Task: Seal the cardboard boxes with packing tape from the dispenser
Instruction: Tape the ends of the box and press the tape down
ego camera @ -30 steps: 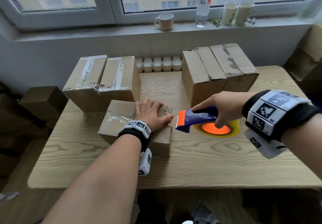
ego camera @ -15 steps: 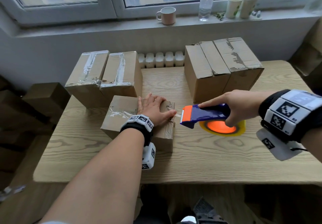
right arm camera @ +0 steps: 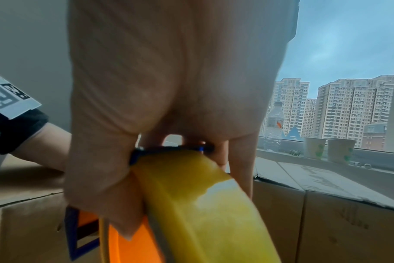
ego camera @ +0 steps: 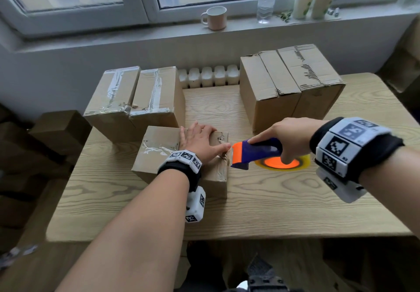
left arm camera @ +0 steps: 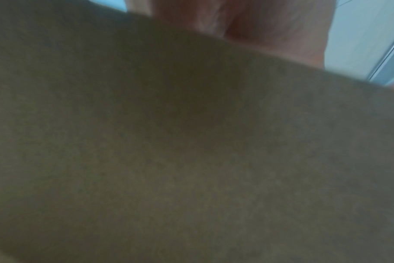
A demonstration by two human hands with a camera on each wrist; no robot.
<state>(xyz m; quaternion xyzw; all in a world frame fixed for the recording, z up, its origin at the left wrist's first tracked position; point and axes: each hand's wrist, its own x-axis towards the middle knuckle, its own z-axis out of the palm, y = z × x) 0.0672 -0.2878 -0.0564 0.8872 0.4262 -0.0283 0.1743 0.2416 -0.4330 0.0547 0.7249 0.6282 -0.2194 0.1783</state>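
- Left, the left hand [ego camera: 200,140] lies flat, fingers straight, on the small box [ego camera: 159,148] at the counter [ego camera: 261,205] front; easing off could let it skid.
- Rightward, the right hand [ego camera: 288,136] grips the tape dispenser [ego camera: 252,153] at the box's edge; its blade sits near the left thumb.

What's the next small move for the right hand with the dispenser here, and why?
Probably draw the tape dispenser leftward over the top of the small box. The right hand grips it with its orange mouth at the box's right edge, beside the left hand, which lies flat on the lid. Whether tape is stuck down yet is unclear.
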